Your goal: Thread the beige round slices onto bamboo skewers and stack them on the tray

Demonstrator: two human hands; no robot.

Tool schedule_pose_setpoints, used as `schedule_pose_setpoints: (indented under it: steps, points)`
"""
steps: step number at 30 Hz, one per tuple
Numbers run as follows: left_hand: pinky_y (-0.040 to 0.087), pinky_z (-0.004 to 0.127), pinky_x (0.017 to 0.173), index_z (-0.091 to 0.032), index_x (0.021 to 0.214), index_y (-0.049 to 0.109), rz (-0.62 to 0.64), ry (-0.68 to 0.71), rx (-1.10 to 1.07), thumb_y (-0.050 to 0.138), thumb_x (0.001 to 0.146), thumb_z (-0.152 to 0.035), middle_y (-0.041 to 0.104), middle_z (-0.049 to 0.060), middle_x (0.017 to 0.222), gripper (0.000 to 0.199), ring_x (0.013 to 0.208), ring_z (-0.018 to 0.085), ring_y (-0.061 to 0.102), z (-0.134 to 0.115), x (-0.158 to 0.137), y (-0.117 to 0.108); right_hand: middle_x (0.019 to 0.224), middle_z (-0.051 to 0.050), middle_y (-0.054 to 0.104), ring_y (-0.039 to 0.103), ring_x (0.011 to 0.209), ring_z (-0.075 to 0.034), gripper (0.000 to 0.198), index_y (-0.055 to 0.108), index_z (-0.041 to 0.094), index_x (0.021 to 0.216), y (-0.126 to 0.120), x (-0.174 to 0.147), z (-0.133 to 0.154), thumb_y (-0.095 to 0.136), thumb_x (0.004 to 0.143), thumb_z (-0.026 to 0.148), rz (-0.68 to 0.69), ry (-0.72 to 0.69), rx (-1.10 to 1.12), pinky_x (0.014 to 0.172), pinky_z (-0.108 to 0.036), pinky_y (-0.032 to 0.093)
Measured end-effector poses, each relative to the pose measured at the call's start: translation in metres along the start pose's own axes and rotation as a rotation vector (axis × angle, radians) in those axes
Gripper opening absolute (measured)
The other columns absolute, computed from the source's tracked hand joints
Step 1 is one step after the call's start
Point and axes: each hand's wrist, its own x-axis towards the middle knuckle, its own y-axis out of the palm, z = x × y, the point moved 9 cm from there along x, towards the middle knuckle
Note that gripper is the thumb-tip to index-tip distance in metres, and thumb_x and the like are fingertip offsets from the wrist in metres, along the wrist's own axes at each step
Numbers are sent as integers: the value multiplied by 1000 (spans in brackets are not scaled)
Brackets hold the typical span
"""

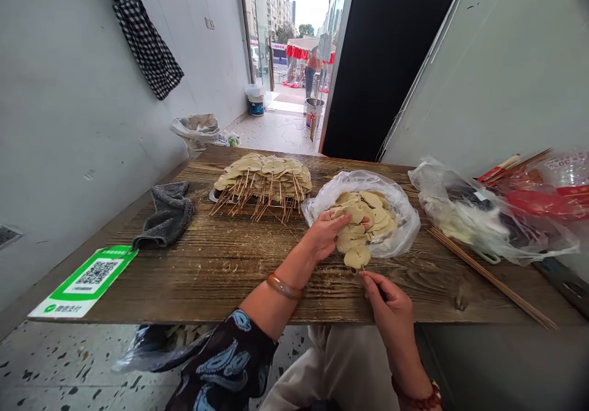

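Observation:
My left hand (327, 234) is closed on a thin, pale round slice (353, 213) at the edge of a clear plastic bag (407, 215) full of similar slices. Between finger and thumb, my right hand (390, 303) pinches a thin wooden skewer (364, 269) near the table's front edge. Pale slices (357, 256) sit on the skewer's upper part, just below my left fingers. Behind and to the left, skewered slices (271, 175) lie stacked on a metal tray (214, 195), their sticks pointing toward me.
Loose bamboo skewers (492, 276) lie on the right of the wooden table (221, 282), beside plastic bags (488, 215). On the left are a dark grey cloth (168, 215) and a green QR-code card (87, 279). A doorway with buckets (314, 111) lies beyond.

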Motion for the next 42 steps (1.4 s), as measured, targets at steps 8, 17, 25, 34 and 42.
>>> schedule_pose_setpoints:
  steps: [8,17,25,34,42]
  points:
    - [54,38,78,-7,101,67,4,-4,-7,72,72,-26,71,18,94,35,82,26,69,2,0,-1,76,-5,70,61,65,-17,31,74,18,90,1,1,1,57,83,43,-4,21,-11,62,-27,49]
    - [54,36,81,-7,105,66,-64,4,1,66,78,-34,71,17,96,38,85,24,69,5,6,-10,83,-6,72,64,72,-18,27,73,19,86,0,6,12,56,84,39,-32,-67,-22,67,-28,50]
    - [53,33,83,-8,104,66,-46,-91,-74,64,80,-34,72,14,94,36,87,22,68,20,7,-8,82,-6,72,62,67,-17,29,74,18,88,-3,11,13,56,83,40,-100,-43,37,64,-28,49]
    - [54,28,75,-8,88,68,-106,-5,-12,76,67,-22,72,10,82,27,74,18,68,12,8,-13,61,0,61,55,57,-14,33,73,16,94,11,13,6,55,85,42,22,6,79,55,-23,44]
    - [54,27,69,-9,93,68,-78,3,28,83,55,-21,72,9,83,42,71,17,67,12,6,-8,64,-1,64,58,59,-15,33,74,16,93,11,14,4,56,83,42,8,37,77,58,-24,46]
